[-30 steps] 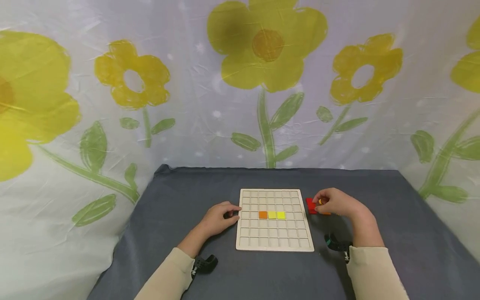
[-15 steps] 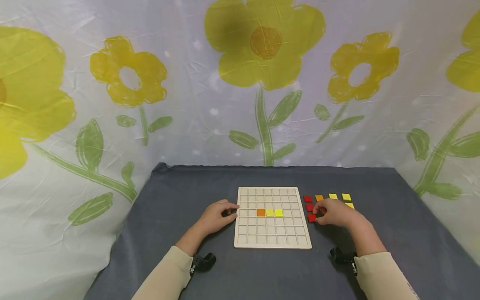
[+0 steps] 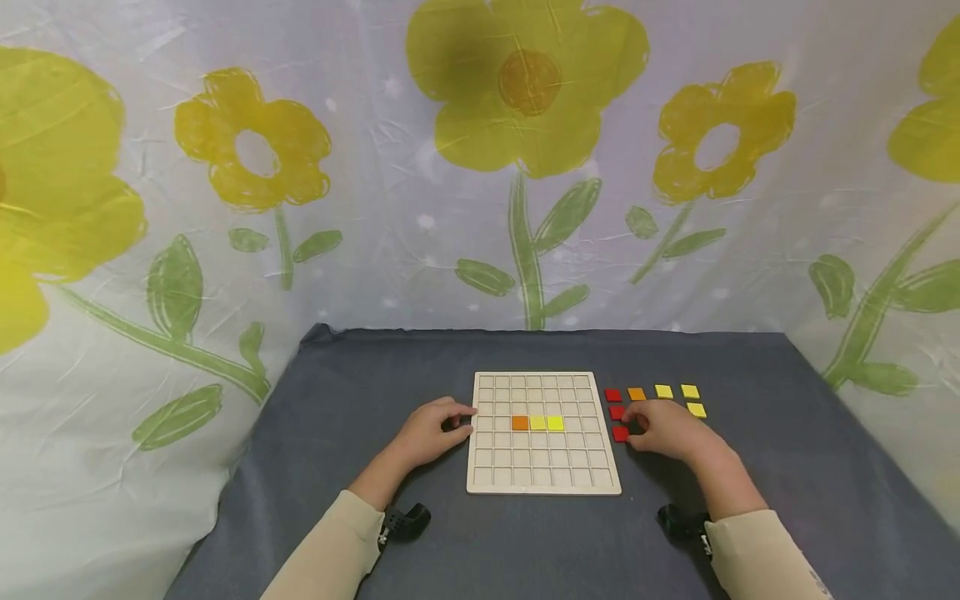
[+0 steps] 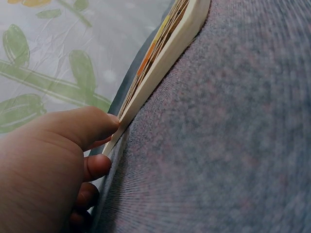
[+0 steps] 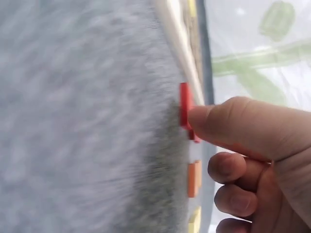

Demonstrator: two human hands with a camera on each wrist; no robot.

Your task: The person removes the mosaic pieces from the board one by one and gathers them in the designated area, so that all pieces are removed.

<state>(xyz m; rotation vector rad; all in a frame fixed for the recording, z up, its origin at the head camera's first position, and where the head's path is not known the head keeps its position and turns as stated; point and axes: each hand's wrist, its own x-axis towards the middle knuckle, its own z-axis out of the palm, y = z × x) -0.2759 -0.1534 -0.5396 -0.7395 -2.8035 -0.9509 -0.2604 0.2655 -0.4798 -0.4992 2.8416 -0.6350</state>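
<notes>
A pale wooden grid board (image 3: 544,475) lies on the dark cloth, with one orange tile (image 3: 520,423) and two yellow tiles (image 3: 546,422) in a row on it. My left hand (image 3: 431,433) rests at the board's left edge; its thumb and forefinger touch the rim there. To the right of the board, my right hand (image 3: 667,429) pinches the nearest red tile (image 5: 184,104) by its right side. The thumb (image 5: 214,121) covers part of that tile, and the forefinger is hidden behind the thumb in the right wrist view.
Loose tiles lie right of the board: two more red tiles (image 3: 612,395), an orange tile (image 3: 636,393) and several yellow tiles (image 3: 690,391). My right hand may hide others. Behind the dark cloth (image 3: 390,358) hangs a pale curtain (image 3: 390,208) with painted yellow flowers.
My right hand has come slightly nearer to me, uncovering yellow tiles, an orange tile and a third red tile at its fingertips. The left hand stays at the board's edge.
</notes>
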